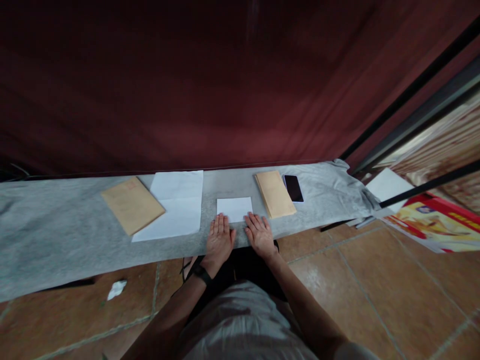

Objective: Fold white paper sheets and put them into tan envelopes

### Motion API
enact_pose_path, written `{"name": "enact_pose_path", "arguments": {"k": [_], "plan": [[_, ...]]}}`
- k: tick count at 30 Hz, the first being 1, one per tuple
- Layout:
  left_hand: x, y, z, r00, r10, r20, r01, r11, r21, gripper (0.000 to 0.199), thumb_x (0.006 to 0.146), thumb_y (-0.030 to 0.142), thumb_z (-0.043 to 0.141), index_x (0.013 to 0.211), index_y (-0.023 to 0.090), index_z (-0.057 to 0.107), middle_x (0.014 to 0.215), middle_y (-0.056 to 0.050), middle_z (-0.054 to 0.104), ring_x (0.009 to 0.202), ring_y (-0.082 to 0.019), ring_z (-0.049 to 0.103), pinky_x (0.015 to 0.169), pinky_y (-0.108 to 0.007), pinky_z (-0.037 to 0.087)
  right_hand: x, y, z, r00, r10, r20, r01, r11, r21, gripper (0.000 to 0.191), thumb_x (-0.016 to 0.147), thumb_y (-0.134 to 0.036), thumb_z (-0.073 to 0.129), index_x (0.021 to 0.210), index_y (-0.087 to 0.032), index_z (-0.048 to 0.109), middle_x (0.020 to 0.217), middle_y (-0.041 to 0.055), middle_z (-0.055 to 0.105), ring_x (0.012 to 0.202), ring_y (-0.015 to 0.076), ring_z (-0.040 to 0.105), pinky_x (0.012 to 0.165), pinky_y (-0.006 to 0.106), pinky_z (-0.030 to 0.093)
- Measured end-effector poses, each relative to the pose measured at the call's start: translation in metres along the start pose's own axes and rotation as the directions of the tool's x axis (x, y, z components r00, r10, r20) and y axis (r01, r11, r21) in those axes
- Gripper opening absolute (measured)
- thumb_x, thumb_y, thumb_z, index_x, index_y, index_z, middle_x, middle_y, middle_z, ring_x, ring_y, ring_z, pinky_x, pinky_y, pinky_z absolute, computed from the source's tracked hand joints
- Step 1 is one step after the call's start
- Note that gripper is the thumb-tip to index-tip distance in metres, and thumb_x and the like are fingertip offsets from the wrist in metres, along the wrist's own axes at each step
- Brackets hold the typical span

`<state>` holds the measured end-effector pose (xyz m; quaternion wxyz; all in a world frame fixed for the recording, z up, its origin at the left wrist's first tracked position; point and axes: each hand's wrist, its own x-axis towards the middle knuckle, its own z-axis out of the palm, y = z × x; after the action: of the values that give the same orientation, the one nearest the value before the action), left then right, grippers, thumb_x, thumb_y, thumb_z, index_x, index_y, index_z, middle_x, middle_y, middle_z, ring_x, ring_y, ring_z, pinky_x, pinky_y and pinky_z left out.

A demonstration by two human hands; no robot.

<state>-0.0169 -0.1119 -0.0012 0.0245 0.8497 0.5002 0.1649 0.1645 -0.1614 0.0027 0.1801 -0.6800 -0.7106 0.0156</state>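
Observation:
A small white rectangle of paper, perhaps folded, lies flat in front of me. My left hand rests palm down at its lower left corner, fingers stretched out. At the lower right corner lies my right hand, also flat, with its fingertips on or beside the paper's edge. To the right is a stack of brown envelopes, next to a dark-screened phone. On the left, another brown envelope overlaps large white sheets that show a crease.
A grey cloth covers the narrow table, bunched at its right end. Behind it hangs a dark red curtain-like surface. Black metal bars and a red and yellow printed box stand right. Crumpled white tissue lies on the tiled floor.

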Motion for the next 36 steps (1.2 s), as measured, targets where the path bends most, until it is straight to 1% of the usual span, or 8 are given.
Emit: {"name": "enact_pose_path", "arguments": {"k": [3,9,14,19,23,27,31,36], "plan": [[0.004,0.003,0.000,0.999,-0.046,0.002,0.046,0.999,0.001,0.062,0.100,0.034,0.034,0.152,0.000,0.035,0.159,-0.023,0.033,0.152,-0.032,0.023,0.123,-0.054,0.025,0.000,0.000,0.000,1.000,0.004,0.000,-0.004,1.000,0.004,0.048,0.106,-0.036,0.037,0.152,-0.024,0.043,0.157,0.0052,0.045,0.144,0.0242,0.042,0.123,0.047,0.022],[0.029,0.021,-0.002,0.981,0.125,0.151,-0.121,0.992,-0.035,0.055,0.103,0.031,0.028,0.153,0.011,0.039,0.162,-0.011,0.034,0.153,-0.025,0.024,0.126,-0.048,0.017,0.001,0.000,0.002,0.999,-0.011,-0.038,0.010,1.000,-0.019,0.046,0.105,-0.033,0.042,0.149,-0.024,0.047,0.155,0.0063,0.048,0.141,0.0239,0.046,0.122,0.047,0.023],[0.057,0.024,0.002,0.968,0.131,0.215,-0.123,0.991,-0.053,0.053,0.104,0.032,0.027,0.154,0.018,0.040,0.162,-0.007,0.035,0.153,-0.024,0.022,0.126,-0.048,0.016,0.001,0.000,0.003,0.998,-0.020,-0.065,0.018,1.000,-0.025,0.044,0.104,-0.032,0.044,0.147,-0.023,0.050,0.153,0.0072,0.050,0.140,0.0248,0.047,0.121,0.047,0.026],[0.069,0.011,0.007,0.986,0.026,0.165,-0.023,1.000,-0.019,0.057,0.103,0.036,0.030,0.156,0.014,0.034,0.164,-0.011,0.029,0.154,-0.024,0.020,0.125,-0.045,0.017,0.001,0.000,0.002,0.998,-0.023,-0.063,0.023,1.000,-0.004,0.046,0.105,-0.034,0.043,0.150,-0.024,0.047,0.153,0.0065,0.049,0.141,0.0254,0.046,0.121,0.048,0.026],[0.063,-0.002,0.008,0.992,-0.066,0.104,0.066,0.998,0.003,0.060,0.103,0.037,0.032,0.155,0.008,0.033,0.164,-0.017,0.027,0.155,-0.028,0.016,0.125,-0.048,0.017,0.000,0.000,0.003,0.998,-0.014,-0.059,0.015,1.000,0.011,0.047,0.104,-0.034,0.044,0.150,-0.024,0.046,0.155,0.0066,0.048,0.142,0.0252,0.045,0.122,0.048,0.025],[0.054,-0.010,0.007,0.994,-0.095,0.051,0.095,0.995,-0.002,0.063,0.102,0.038,0.035,0.154,0.002,0.033,0.162,-0.022,0.027,0.154,-0.030,0.017,0.125,-0.049,0.018,0.002,-0.001,0.002,0.998,0.015,-0.061,-0.011,0.998,0.065,0.043,0.106,-0.034,0.040,0.147,-0.025,0.050,0.153,0.0050,0.050,0.142,0.0246,0.045,0.123,0.049,0.022],[0.051,-0.010,0.009,0.992,-0.121,0.015,0.122,0.992,-0.018,0.064,0.101,0.039,0.037,0.152,0.001,0.035,0.162,-0.023,0.027,0.153,-0.032,0.020,0.124,-0.050,0.019,0.017,-0.002,0.001,0.998,0.045,-0.039,-0.041,0.992,0.117,0.042,0.106,-0.035,0.038,0.142,-0.021,0.056,0.149,0.0069,0.054,0.141,0.0245,0.046,0.123,0.049,0.022],[0.052,-0.011,0.012,0.992,-0.127,0.004,0.127,0.991,-0.034,0.065,0.099,0.038,0.039,0.153,0.001,0.035,0.161,-0.022,0.030,0.153,-0.031,0.022,0.124,-0.050,0.021,0.049,0.000,0.003,0.999,0.046,0.027,-0.048,0.995,0.082,0.043,0.106,-0.033,0.038,0.144,-0.019,0.054,0.152,0.0086,0.050,0.142,0.0252,0.044,0.122,0.048,0.026]]}}
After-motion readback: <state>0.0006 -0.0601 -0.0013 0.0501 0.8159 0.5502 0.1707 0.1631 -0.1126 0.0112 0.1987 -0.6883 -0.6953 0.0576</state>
